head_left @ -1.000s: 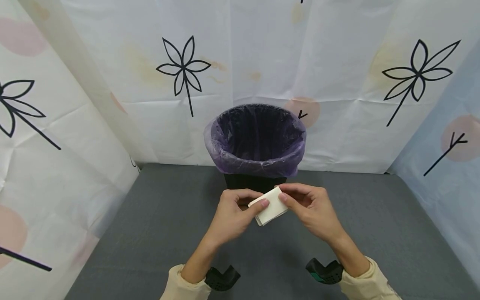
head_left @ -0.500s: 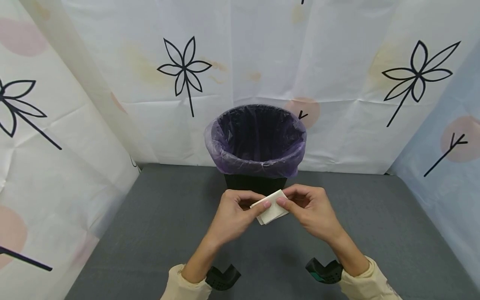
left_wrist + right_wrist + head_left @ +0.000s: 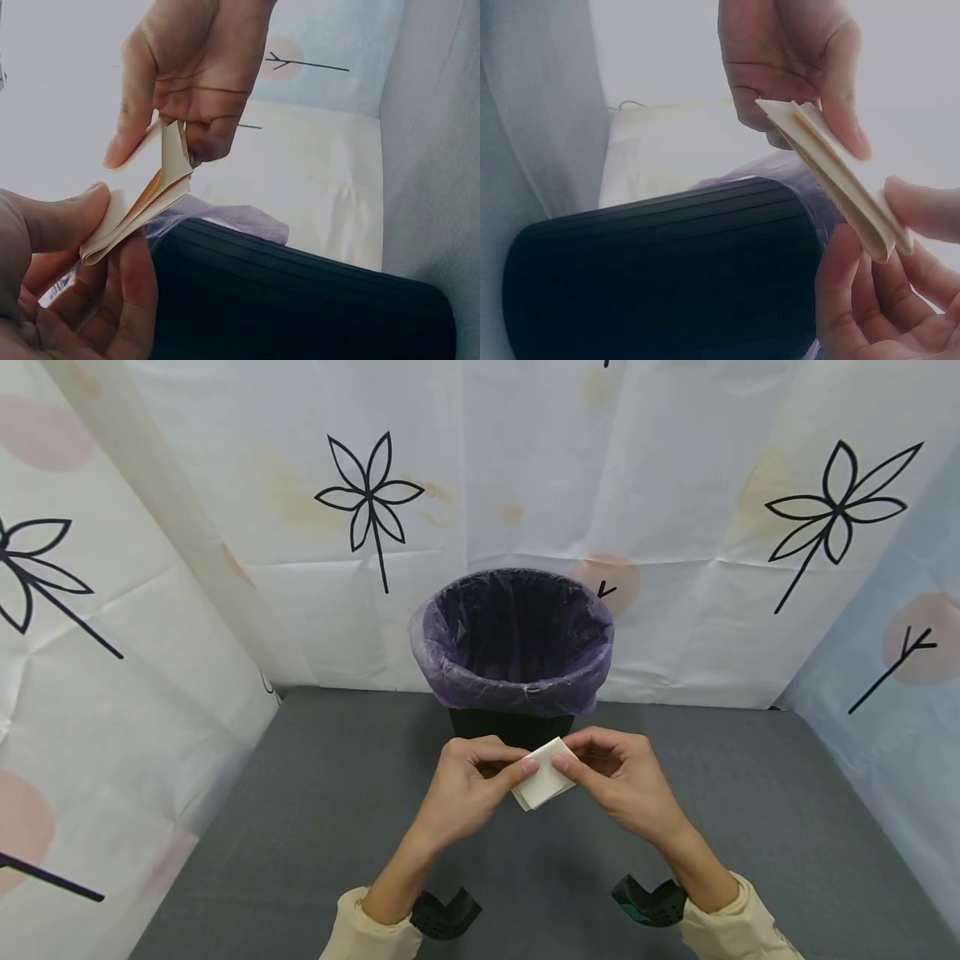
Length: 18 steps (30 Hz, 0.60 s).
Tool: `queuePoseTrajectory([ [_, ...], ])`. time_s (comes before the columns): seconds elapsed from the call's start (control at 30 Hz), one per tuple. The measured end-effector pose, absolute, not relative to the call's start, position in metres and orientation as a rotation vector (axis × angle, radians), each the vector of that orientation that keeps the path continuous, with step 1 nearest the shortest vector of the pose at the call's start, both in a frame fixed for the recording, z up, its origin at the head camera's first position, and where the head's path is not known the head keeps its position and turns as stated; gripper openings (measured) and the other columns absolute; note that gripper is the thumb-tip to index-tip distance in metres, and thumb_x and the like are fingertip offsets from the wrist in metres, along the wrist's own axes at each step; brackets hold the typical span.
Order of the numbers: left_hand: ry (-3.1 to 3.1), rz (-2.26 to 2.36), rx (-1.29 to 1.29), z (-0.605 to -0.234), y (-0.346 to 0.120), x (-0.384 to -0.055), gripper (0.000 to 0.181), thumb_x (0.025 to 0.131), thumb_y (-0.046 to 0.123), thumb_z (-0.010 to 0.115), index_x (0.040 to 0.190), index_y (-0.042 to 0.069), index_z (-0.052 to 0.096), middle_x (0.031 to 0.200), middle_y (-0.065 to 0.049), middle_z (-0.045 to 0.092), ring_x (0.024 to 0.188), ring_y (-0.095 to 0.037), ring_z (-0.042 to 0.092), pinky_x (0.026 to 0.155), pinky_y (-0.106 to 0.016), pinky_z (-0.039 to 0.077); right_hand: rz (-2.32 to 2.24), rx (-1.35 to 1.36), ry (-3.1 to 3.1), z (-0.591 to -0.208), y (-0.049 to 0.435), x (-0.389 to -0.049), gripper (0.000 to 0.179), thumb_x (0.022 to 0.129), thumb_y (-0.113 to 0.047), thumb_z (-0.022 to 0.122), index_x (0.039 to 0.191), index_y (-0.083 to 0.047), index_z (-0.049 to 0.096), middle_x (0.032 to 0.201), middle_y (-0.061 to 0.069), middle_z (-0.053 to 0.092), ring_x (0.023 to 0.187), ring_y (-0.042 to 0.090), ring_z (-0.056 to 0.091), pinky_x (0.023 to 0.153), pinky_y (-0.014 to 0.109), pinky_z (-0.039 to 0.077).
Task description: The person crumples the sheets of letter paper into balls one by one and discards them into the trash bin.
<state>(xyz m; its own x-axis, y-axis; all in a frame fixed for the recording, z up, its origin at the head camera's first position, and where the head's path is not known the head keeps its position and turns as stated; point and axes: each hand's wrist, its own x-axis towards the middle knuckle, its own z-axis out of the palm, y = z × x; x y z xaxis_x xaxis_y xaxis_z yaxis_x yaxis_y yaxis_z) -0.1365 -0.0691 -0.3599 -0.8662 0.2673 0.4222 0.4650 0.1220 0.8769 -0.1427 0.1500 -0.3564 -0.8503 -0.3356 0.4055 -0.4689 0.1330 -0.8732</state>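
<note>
Both hands hold a small cream piece of folded paper in front of the bin. My left hand pinches its left side, thumb on top and fingers beneath. On the other side, my right hand pinches it the same way, its thumb close to the left thumb. Several stacked layers of the folded paper show edge-on in the left wrist view, with an orange patch between them. From the right wrist view, the folded paper has its layers slightly spread at the edge.
A black trash bin with a purple plastic liner stands just beyond the hands, against the back wall. Grey cloth covers the surface below. Patterned white sheets enclose the back and sides.
The right thumb has slid left across the paper, nearer the left thumb. The paper has turned slightly between the fingers, and its left corner now lies more under the left thumb.
</note>
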Motion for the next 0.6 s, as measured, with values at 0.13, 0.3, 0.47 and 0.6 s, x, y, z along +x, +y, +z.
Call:
queuePoseTrajectory([
  [0.13, -2.148, -1.889, -0.724, -0.361, -0.067, -0.1369, 0.01, 0.089, 0.003, 0.077, 0.097, -0.002, 0.08, 0.069, -0.005, 0.064, 0.06, -0.014, 0.051, 0.052, -0.024, 0.042, 1.905, 0.806, -2.284, -0.3566, 0.1513, -0.1424, 0.015, 0.091, 0.004, 0.072, 0.106, 0.004, 0.071, 0.096, 0.015, 0.071, 0.077, 0.022, 0.072, 0.068, 0.033, 0.06],
  [0.3, -2.093, -1.968, -0.71, -0.3607, -0.0641, -0.1377, 0.01, 0.091, 0.001, 0.075, 0.097, -0.006, 0.079, 0.078, -0.012, 0.071, 0.063, -0.012, 0.058, 0.055, -0.025, 0.047, 1.992, 0.842, -2.238, -0.3562, 0.1512, -0.1428, 0.019, 0.09, 0.007, 0.072, 0.109, 0.009, 0.068, 0.096, 0.019, 0.071, 0.075, 0.024, 0.073, 0.066, 0.039, 0.061],
  [0.47, -2.173, -2.024, -0.715, -0.3591, -0.0656, -0.1378, 0.013, 0.094, 0.003, 0.071, 0.103, -0.005, 0.077, 0.09, -0.015, 0.075, 0.071, -0.014, 0.067, 0.063, -0.028, 0.057, 1.988, 0.835, -2.218, -0.3555, 0.1511, -0.1432, 0.02, 0.089, 0.01, 0.071, 0.109, 0.011, 0.068, 0.092, 0.018, 0.07, 0.072, 0.023, 0.072, 0.062, 0.038, 0.061],
  [0.6, -2.216, -2.039, -0.735, -0.3581, -0.067, -0.1378, 0.018, 0.096, 0.004, 0.069, 0.11, -0.005, 0.075, 0.091, -0.015, 0.074, 0.074, -0.016, 0.069, 0.067, -0.04, 0.06, 1.97, 0.799, -2.228, -0.3556, 0.1514, -0.1435, 0.021, 0.089, 0.009, 0.071, 0.11, 0.01, 0.068, 0.093, 0.015, 0.07, 0.074, 0.021, 0.072, 0.064, 0.035, 0.06],
])
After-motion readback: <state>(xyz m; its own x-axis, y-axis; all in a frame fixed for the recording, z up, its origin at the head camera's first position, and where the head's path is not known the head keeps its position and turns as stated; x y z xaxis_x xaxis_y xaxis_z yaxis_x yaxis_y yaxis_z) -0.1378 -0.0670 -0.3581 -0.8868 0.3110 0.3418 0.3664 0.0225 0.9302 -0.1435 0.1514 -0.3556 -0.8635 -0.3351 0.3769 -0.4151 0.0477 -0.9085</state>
